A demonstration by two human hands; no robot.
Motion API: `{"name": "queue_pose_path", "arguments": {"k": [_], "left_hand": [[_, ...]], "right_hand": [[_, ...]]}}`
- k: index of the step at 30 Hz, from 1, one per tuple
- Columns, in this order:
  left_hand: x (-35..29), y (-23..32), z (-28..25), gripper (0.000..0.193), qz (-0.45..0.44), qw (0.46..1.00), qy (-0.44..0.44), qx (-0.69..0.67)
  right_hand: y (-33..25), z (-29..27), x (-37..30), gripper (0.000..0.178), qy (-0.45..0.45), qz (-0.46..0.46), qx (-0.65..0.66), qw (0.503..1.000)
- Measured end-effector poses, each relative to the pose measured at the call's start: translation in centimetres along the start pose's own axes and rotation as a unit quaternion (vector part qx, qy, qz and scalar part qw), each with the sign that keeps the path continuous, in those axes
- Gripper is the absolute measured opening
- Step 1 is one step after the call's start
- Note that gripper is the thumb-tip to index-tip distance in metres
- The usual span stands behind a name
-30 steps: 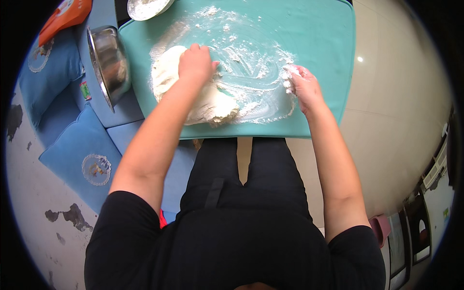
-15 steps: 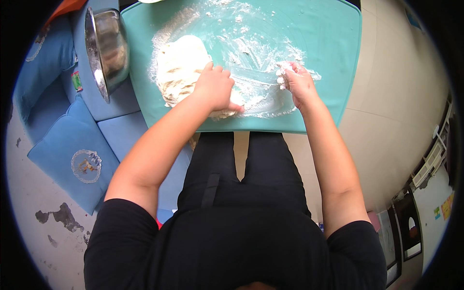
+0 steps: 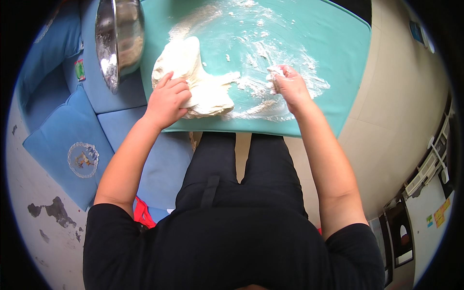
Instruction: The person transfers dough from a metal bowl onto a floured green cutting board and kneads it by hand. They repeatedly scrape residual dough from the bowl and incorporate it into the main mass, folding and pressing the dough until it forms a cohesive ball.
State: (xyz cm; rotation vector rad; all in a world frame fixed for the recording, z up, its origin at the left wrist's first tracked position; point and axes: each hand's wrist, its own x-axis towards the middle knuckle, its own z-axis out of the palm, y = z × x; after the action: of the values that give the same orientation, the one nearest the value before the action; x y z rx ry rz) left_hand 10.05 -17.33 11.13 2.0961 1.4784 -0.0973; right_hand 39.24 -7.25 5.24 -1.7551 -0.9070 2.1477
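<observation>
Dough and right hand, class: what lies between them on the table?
In the head view, loose white flour lies scattered over the green table between the dough and the right hand.

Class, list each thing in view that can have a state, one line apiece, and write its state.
Dough: soft-looking, unshaped, uneven mass, pulled out into a tongue on its right
Loose flour: scattered and smeared
Teal tabletop: partly floured
Left hand: on the dough, fingers slightly bent
Right hand: fingers bent inward, fingertips coated white
Metal bowl: uncovered, contents unclear
Embroidered blue cushion: lying at an angle
</observation>
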Motion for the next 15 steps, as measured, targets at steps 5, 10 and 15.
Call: {"name": "queue_pose_path", "arguments": {"k": [5,10,15], "left_hand": [[-1.6,-2.1,-0.2,0.033,-0.031,0.993,0.111,0.004],[-2.9,1.3,0.8,0.036,-0.138,0.966,0.191,-0.107],[-7.3,4.6,6.8,0.054,-0.294,0.860,0.328,-0.257]], "right_hand": [[1.5,3.5,1.7,0.025,0.004,-0.067,-0.132,0.989],[2.3,4.8,2.1,0.028,-0.019,-0.034,-0.096,0.995],[6.8,6.6,3.7,0.024,0.044,-0.119,-0.225,0.966]]}}
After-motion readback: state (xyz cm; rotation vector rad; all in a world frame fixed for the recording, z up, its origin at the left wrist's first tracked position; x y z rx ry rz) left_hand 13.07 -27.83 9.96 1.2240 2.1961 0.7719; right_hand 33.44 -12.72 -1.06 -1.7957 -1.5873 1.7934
